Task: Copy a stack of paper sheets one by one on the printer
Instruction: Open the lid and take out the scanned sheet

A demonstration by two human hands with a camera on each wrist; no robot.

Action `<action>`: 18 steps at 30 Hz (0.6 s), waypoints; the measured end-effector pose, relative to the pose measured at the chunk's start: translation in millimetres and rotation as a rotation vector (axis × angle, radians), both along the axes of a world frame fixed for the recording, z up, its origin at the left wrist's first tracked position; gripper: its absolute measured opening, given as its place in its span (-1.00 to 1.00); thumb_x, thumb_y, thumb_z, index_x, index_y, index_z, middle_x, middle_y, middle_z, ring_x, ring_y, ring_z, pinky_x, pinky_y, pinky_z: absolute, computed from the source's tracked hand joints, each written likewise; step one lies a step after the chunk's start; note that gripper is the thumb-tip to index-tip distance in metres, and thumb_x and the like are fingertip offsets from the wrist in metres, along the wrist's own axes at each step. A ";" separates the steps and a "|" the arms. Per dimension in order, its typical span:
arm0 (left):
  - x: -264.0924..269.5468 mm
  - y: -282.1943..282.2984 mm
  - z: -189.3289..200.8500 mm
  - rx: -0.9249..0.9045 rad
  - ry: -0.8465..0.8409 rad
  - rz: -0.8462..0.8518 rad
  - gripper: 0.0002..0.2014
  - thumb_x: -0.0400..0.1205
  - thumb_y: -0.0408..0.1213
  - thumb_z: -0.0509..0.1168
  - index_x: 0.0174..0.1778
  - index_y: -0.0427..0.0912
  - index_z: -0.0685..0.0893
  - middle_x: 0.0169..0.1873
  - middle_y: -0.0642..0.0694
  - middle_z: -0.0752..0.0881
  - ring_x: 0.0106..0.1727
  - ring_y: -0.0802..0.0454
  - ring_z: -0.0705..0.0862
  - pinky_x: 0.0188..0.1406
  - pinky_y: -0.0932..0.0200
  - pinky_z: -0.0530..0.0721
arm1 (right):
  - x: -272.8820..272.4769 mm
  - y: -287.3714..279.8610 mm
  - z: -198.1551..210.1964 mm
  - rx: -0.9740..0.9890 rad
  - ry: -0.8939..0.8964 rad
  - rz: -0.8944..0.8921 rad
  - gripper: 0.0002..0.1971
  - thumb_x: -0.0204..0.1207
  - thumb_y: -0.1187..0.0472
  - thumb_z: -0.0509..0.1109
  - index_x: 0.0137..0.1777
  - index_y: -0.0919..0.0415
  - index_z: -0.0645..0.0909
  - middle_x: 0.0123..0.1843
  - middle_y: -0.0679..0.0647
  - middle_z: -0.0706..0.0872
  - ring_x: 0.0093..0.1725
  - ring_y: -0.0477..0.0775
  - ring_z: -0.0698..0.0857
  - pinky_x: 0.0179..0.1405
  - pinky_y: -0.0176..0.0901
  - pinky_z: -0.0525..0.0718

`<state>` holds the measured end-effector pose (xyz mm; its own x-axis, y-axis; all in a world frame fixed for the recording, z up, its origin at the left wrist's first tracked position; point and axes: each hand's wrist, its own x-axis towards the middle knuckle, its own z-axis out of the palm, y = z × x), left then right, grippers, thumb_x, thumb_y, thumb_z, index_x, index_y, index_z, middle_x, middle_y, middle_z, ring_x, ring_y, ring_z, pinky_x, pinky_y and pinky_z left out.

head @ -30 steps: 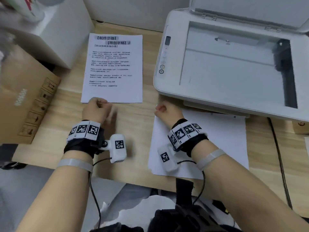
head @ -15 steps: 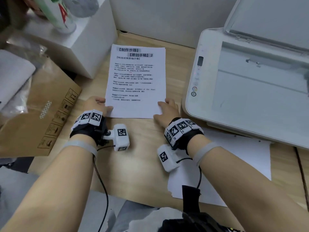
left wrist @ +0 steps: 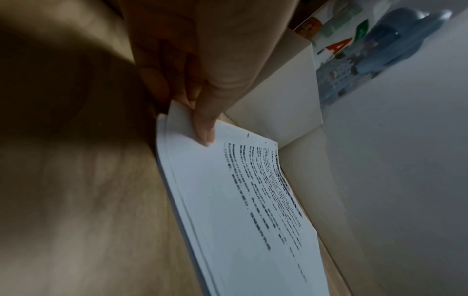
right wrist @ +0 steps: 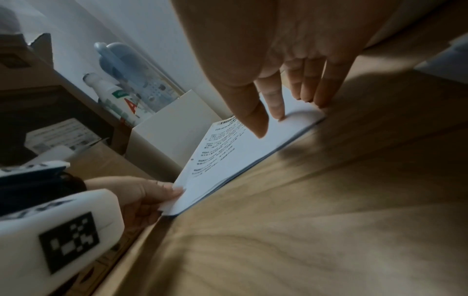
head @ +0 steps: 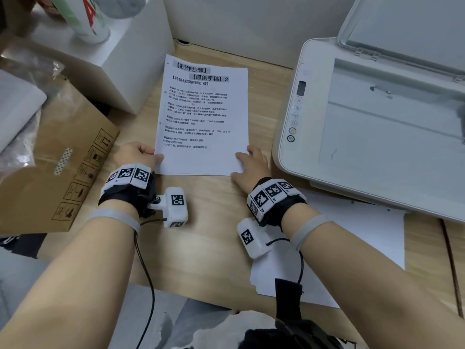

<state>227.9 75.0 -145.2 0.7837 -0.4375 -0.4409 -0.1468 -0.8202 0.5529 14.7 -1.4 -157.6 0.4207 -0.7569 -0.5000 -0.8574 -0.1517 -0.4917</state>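
Note:
A stack of printed sheets lies on the wooden desk, left of the white printer, whose lid stands raised over bare scanner glass. My left hand pinches the near-left corner of the top sheet between thumb and fingers, lifting it slightly off the stack. My right hand lies flat with straight fingers pressing the near-right corner of the stack. In the right wrist view the left hand shows holding the lifted corner.
A second pile of white sheets lies in front of the printer under my right forearm. A brown cardboard box sits at the left, with a white box carrying bottles behind it.
My right hand has moved from the pile by the printer to the near-right corner of the printed stack. The left hand has taken hold of the near-left corner.

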 end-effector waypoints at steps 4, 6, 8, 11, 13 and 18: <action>-2.6 2.0 8.6 -0.031 -0.067 0.019 -0.74 0.56 -0.20 0.37 -0.44 -0.07 0.54 -0.35 -0.06 0.62 -0.24 -0.06 0.58 -0.26 0.17 0.52 | 1.6 6.1 3.9 -0.022 0.069 0.112 -0.42 0.56 0.22 0.26 0.59 0.09 0.23 0.68 0.13 -0.11 0.63 0.16 -0.03 0.54 -0.14 0.11; -2.8 3.9 14.7 -0.075 -0.110 0.001 -0.67 0.57 -0.21 0.29 -0.53 -0.12 0.48 -0.42 -0.12 0.55 -0.27 -0.13 0.50 -0.42 0.23 0.42 | 4.8 10.4 8.8 -0.064 0.064 0.177 -0.39 0.56 0.19 0.28 0.60 0.08 0.19 0.69 0.15 -0.16 0.64 0.18 -0.07 0.56 -0.09 0.08; -1.4 5.4 23.4 -0.173 -0.096 -0.031 -0.64 0.56 -0.23 0.29 -0.58 -0.17 0.43 -0.52 -0.12 0.43 -0.33 -0.12 0.39 -0.42 0.19 0.32 | 10.6 14.4 15.0 -0.111 0.005 0.248 -0.33 0.56 0.09 0.33 0.63 0.07 0.14 0.69 0.13 -0.15 0.65 0.17 -0.07 0.58 -0.05 0.06; -4.4 4.6 45.2 -0.404 0.044 -0.058 -0.74 0.54 -0.21 0.36 -0.45 -0.22 0.61 -0.50 -0.04 0.54 -0.42 0.05 0.52 -0.27 0.16 0.48 | 20.7 16.0 30.3 -0.164 -0.125 0.308 -0.27 0.54 0.02 0.37 0.64 0.07 0.11 0.69 0.10 -0.02 0.63 0.14 0.04 0.58 0.00 0.15; -11.5 2.1 63.6 -0.542 0.136 -0.039 -0.79 0.56 -0.23 0.38 -0.41 -0.12 0.65 -0.52 0.10 0.59 -0.40 0.18 0.52 -0.31 0.22 0.53 | 24.7 14.9 42.8 -0.192 -0.205 0.312 -0.33 0.56 0.08 0.35 0.62 0.08 0.17 0.64 0.09 0.16 0.58 0.14 0.21 0.50 -0.02 0.30; -35.7 -2.8 104.8 -0.783 0.252 -0.074 -0.66 0.58 -0.26 0.37 -0.54 0.02 0.71 -0.46 0.16 0.61 -0.38 0.22 0.51 -0.32 0.38 0.56 | 16.9 15.2 75.0 -0.314 -0.410 0.144 -0.71 0.63 0.27 0.20 0.31 0.13 0.53 0.15 0.05 0.66 0.10 0.06 0.62 0.15 0.03 0.58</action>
